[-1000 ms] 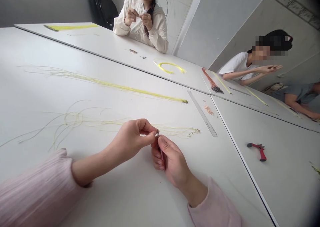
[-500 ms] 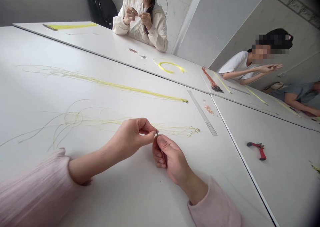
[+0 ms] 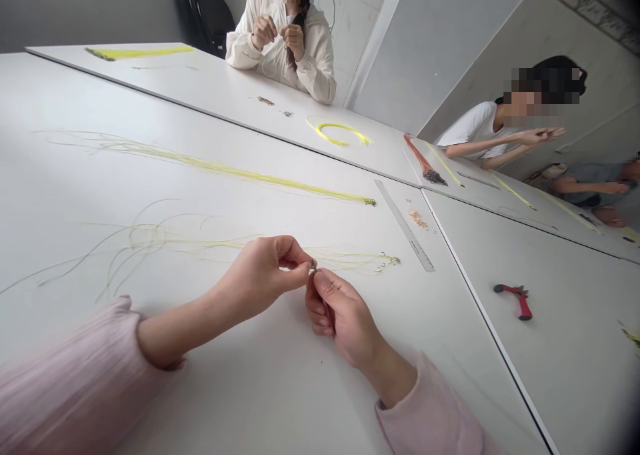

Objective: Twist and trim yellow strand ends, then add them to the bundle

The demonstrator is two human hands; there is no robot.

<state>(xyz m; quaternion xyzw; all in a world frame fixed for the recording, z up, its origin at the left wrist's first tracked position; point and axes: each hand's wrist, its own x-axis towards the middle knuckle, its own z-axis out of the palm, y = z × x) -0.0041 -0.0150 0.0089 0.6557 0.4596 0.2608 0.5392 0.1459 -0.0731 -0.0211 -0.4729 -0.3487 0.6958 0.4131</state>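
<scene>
My left hand (image 3: 270,265) is closed in a pinch, thumb and forefinger pressed together on something too small to make out. My right hand (image 3: 340,311) is wrapped round a small tool with a dark red handle (image 3: 329,313). Its grey metal tip meets the left fingertips; most of the tool is hidden in the palm. Behind my hands lies a loose bundle of thin yellow lines (image 3: 225,244), ending at the right in a cluster of small hooks (image 3: 393,261). Farther back stretches a denser yellow line bundle (image 3: 250,176) with dark hooks at its right end.
A clear ruler (image 3: 405,227) lies beside small pinkish pieces (image 3: 417,219). Red-handled pliers (image 3: 517,300) rest on the right table. Across the table are a yellow coil (image 3: 343,129), an orange bundle (image 3: 420,158) and several people, one in a white jacket (image 3: 280,48).
My two hands have hardly moved and keep their grips. Across the table, the white-jacketed person's hands have shifted slightly, and the person at far right has moved their arms.
</scene>
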